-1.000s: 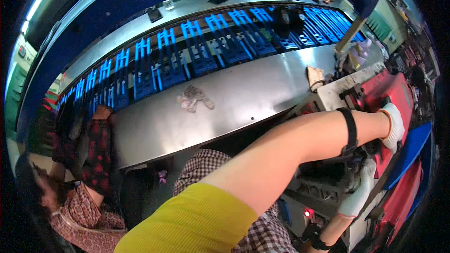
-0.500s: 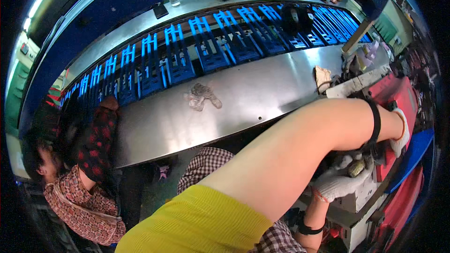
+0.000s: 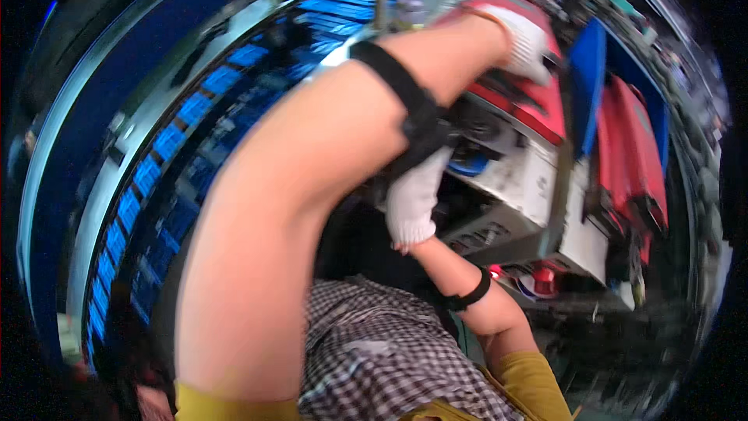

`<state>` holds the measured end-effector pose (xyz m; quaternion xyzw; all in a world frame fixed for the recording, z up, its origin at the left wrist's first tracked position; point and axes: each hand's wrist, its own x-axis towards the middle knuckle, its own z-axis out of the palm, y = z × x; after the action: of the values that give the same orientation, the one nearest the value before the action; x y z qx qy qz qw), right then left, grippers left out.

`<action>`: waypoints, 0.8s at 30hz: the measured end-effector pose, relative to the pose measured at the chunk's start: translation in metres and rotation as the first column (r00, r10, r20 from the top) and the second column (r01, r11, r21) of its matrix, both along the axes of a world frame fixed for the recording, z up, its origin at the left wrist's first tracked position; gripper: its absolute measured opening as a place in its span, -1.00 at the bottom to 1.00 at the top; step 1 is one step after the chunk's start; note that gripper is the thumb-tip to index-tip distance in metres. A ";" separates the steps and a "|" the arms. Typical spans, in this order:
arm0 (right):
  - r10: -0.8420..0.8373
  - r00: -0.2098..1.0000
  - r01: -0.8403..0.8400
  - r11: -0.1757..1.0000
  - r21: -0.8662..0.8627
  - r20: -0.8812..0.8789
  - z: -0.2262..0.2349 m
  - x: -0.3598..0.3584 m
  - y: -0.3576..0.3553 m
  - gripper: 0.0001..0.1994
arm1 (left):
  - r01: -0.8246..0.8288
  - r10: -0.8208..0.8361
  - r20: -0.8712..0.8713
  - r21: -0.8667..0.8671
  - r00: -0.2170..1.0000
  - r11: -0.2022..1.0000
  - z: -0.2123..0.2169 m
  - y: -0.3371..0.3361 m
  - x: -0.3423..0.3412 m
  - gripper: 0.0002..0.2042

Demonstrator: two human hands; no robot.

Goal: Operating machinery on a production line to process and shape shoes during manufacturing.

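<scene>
My left hand [image 3: 520,40], in a white knit glove, lies at the upper edge of a red panel [image 3: 545,107], its fingers bent down against it and closed on it. A small dark piece shows beside the fingertips. My right hand [image 3: 417,199], also gloved in white, is lower and nearer, beneath my left forearm. Its fingers are hidden by that forearm and a black strap [image 3: 401,93], so what it holds cannot be seen. Just right of it stands a white, box-shaped machine [image 3: 538,187] with a round, dark part on top.
Red panels [image 3: 629,152] stand beside a blue board [image 3: 586,82] on the right. Low on the machine is a red knob [image 3: 544,282]. A conveyor with blue pieces [image 3: 167,140] curves along the left. Much of the picture is blurred.
My view has swung to the right, bringing the machine and red panels toward the middle. The dull, lumpy thing earlier in my right hand is out of sight. My left hand stays by the red panel.
</scene>
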<state>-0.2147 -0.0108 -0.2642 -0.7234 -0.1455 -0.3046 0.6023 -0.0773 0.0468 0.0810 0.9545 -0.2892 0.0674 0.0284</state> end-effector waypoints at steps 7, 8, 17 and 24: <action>0.567 0.761 -0.648 0.651 -0.395 -0.315 0.256 -0.028 -0.108 -0.72 | 0.056 -0.036 0.249 -0.072 0.968 0.996 0.095 0.002 -0.020 -0.59; 0.476 0.817 -0.574 0.626 -0.528 -0.324 0.281 -0.018 -0.110 -0.74 | 0.019 0.027 0.378 -0.119 0.925 0.993 0.097 0.007 0.003 -0.57; -0.216 0.939 -0.165 0.403 -0.900 -0.269 0.264 0.224 -0.060 -0.17 | 0.316 0.131 0.829 -0.347 0.544 0.883 0.075 0.040 0.029 -0.52; 0.640 0.599 -0.652 0.738 0.171 -0.482 0.218 0.362 -0.240 -0.40 | 0.474 0.206 0.749 -0.580 0.630 0.663 -0.018 0.021 -0.040 -0.32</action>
<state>0.1469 -0.2504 -0.0464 -0.6817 -0.2357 0.1385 0.6786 -0.1175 0.0679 0.0631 0.7075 -0.2977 0.5713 0.2904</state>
